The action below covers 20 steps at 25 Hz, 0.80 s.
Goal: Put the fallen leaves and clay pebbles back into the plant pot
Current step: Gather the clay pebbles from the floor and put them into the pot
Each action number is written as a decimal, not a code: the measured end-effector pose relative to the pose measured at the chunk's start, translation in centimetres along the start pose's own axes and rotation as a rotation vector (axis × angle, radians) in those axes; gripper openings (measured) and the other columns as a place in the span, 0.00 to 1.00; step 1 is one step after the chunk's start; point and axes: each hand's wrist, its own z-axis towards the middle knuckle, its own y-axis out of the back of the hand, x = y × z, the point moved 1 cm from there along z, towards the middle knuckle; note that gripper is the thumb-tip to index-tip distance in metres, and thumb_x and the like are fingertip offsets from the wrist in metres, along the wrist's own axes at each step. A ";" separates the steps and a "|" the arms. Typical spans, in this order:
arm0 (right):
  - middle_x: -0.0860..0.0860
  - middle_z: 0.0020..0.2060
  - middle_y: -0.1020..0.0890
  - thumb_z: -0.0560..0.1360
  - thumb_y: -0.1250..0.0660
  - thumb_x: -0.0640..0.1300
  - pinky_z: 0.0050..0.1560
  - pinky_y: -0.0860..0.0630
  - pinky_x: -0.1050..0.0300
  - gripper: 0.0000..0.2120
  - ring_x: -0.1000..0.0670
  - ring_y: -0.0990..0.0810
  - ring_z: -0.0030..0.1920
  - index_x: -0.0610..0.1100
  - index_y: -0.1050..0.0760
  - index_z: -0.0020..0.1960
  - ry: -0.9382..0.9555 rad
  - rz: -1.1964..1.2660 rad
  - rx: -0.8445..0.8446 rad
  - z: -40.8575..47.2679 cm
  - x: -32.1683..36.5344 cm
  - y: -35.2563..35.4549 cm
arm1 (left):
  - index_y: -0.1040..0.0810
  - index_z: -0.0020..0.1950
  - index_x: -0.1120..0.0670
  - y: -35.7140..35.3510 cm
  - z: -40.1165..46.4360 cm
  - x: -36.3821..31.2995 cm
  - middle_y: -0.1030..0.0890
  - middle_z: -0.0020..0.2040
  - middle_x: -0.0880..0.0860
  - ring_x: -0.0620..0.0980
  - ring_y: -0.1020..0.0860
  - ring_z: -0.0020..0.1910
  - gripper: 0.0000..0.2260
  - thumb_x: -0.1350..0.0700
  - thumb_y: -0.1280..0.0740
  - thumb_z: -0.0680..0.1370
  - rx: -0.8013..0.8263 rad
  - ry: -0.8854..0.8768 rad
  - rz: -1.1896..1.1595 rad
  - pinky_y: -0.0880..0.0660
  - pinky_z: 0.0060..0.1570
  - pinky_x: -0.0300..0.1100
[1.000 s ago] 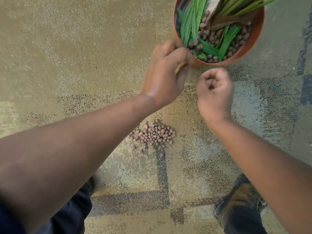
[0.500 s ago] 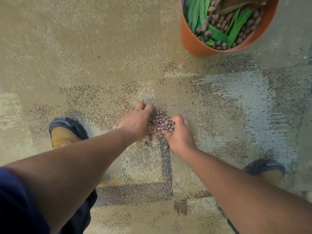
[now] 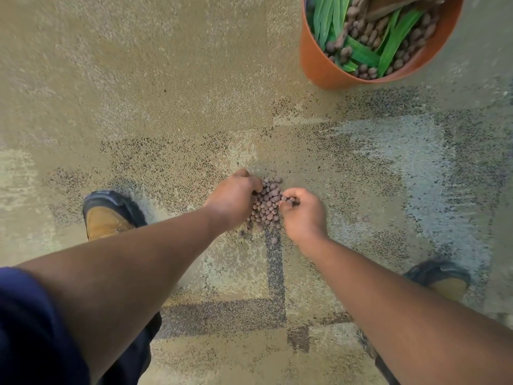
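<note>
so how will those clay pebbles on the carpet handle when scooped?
Clay pebbles look small and round, so they likely roll and slip from a pinch. Loose heap: cupping between left hand and right hand probably works better. Strays likely.

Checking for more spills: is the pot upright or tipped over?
Upright. The pot stands on the carpet with its mouth facing up, pebbles and leaves inside.

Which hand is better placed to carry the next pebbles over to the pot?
Probably the right hand: its fingers already curl around pebbles from the pile, and the pot stands on its side. The left hand only cups the pile's far edge.
</note>
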 end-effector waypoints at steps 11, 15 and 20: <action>0.52 0.46 0.14 0.78 0.28 0.36 0.46 0.14 0.55 0.08 0.51 0.14 0.47 0.49 0.18 0.52 -0.010 0.334 -0.014 -1.9 3.5 5.0 | 0.17 0.50 0.52 5.2 0.6 -4.3 0.18 0.46 0.48 0.43 0.17 0.45 0.07 0.64 0.30 0.79 -0.116 0.127 -0.407 0.21 0.38 0.28; 0.50 0.47 0.13 0.78 0.28 0.34 0.52 0.15 0.58 0.08 0.54 0.14 0.46 0.46 0.18 0.51 0.246 0.546 -0.164 -2.1 9.5 10.3 | 0.17 0.49 0.51 10.5 1.5 -9.9 0.16 0.45 0.47 0.42 0.17 0.38 0.07 0.63 0.28 0.78 -0.432 -0.178 -0.666 0.17 0.41 0.38; 0.47 0.42 0.15 0.79 0.30 0.31 0.50 0.16 0.57 0.07 0.52 0.15 0.42 0.43 0.21 0.49 0.381 0.805 -0.292 1.6 14.7 15.0 | 0.18 0.46 0.51 14.6 5.9 -14.0 0.17 0.42 0.46 0.46 0.17 0.41 0.08 0.64 0.26 0.75 -0.597 -0.290 -0.680 0.17 0.43 0.43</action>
